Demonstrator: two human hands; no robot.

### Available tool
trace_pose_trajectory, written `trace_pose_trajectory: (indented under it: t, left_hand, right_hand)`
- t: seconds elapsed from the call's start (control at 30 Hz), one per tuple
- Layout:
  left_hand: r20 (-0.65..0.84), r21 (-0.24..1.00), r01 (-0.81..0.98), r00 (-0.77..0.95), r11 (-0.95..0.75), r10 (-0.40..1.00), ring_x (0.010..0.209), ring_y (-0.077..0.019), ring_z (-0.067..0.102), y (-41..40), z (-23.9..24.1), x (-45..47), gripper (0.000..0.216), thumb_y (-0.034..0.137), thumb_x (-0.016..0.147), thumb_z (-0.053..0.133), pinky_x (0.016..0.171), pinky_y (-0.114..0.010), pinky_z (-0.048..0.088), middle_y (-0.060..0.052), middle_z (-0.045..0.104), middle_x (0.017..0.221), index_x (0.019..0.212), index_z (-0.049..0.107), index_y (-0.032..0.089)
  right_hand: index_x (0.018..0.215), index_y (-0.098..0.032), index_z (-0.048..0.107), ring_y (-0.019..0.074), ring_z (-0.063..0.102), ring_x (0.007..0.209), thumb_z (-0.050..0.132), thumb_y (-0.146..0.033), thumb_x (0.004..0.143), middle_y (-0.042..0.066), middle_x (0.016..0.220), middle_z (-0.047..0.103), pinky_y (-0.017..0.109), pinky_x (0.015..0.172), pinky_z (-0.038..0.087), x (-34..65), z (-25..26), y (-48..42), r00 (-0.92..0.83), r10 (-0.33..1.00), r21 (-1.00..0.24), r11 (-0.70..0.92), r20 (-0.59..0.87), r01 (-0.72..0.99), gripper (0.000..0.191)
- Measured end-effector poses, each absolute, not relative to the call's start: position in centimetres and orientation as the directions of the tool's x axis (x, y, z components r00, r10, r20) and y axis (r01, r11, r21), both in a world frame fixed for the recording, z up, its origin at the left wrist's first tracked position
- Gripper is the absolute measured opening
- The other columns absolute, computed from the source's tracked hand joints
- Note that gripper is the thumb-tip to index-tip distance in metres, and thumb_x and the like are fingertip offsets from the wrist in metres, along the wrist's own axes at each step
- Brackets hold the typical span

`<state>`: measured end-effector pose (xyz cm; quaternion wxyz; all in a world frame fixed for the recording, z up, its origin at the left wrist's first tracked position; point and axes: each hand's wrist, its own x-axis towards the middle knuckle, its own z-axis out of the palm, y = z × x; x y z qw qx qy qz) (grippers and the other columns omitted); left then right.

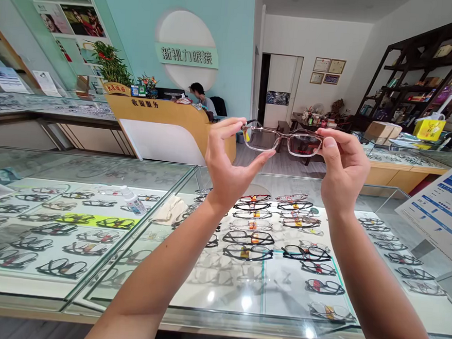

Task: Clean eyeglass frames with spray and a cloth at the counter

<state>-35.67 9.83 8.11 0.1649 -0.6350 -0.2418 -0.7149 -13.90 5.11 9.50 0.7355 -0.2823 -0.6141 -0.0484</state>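
Note:
I hold a pair of clear-framed glasses up at eye level above a glass display counter. My left hand pinches the frame's left end between thumb and fingers. My right hand pinches the right end the same way. The lenses face me, level, with an orange tag near the left hinge. Under the counter glass lie several rows of spectacle frames.
A folded cloth and a small white bottle lie on the counter at left. A printed price sheet stands at right. Behind, a person sits at a yellow reception desk. Dark shelving fills the right wall.

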Motion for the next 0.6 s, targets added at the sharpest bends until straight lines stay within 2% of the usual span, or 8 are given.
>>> trace_pose_trajectory:
  t: [0.23, 0.4, 0.6]
  left_hand:
    - [0.982, 0.18, 0.473, -0.133, -0.862, 0.132, 0.139, -0.0328, 0.066, 10.0, 8.1, -35.6, 0.076, 0.075, 0.087, 0.082, 0.109, -0.052, 0.058, -0.013, 0.066, 0.142, 0.142, 0.051, 0.032]
    - [0.97, 0.24, 0.373, -0.123, -0.896, 0.209, 0.13, -0.0275, 0.07, 10.4, 8.1, -35.5, 0.07, 0.073, 0.089, 0.081, 0.105, -0.045, 0.06, -0.012, 0.067, 0.141, 0.137, 0.053, 0.031]
    - [0.941, 0.337, 0.201, -0.104, -0.92, 0.323, 0.126, -0.0254, 0.071, 10.8, 8.0, -35.5, 0.069, 0.069, 0.084, 0.088, 0.106, -0.04, 0.059, -0.009, 0.069, 0.139, 0.132, 0.057, 0.031]
  right_hand:
    - [0.117, -0.029, 0.076, 0.0251, 0.079, 0.106, 0.063, -0.053, 0.108, 0.007, 0.117, 0.081, 0.045, 0.089, 0.069, -13.7, 9.5, 5.3, 0.224, 0.334, -0.398, 0.836, 0.916, 0.379, 0.029]
    - [0.113, -0.028, 0.077, 0.0234, 0.081, 0.103, 0.069, -0.051, 0.106, 0.006, 0.114, 0.082, 0.042, 0.09, 0.069, -13.8, 9.6, 5.2, 0.223, 0.412, -0.458, 0.859, 0.884, 0.228, 0.025]
    - [0.107, -0.029, 0.081, 0.0205, 0.082, 0.104, 0.075, -0.047, 0.103, 0.003, 0.11, 0.083, 0.036, 0.093, 0.066, -14.4, 10.1, 4.3, 0.221, 0.525, -0.543, 0.84, 0.822, 0.022, 0.02]
